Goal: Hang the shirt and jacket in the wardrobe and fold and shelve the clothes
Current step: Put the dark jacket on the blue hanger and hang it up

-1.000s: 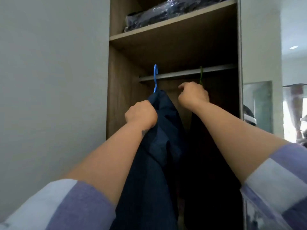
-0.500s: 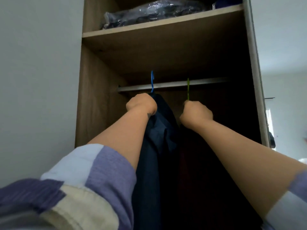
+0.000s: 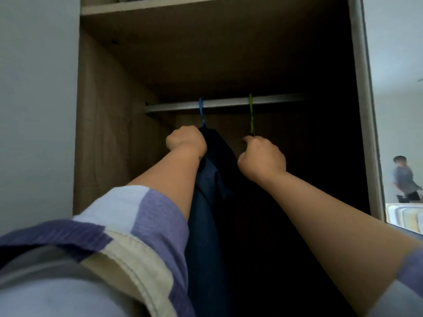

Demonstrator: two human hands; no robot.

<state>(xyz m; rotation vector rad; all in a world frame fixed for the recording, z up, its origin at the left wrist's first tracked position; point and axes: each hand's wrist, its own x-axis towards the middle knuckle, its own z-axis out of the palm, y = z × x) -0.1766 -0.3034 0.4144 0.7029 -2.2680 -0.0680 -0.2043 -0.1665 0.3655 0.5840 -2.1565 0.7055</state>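
The wardrobe now fills more of the view than a second ago, and both hooks sit on the rail; a second ago the green hook seemed short of it. So the hanging looks nearly done. The navy garment hangs from the blue hook; the dark garment hangs beside it. Both arms reach up. The left hand is fisted at the navy garment's top, the right hand curled just under the green hook; the exact grips are hidden.
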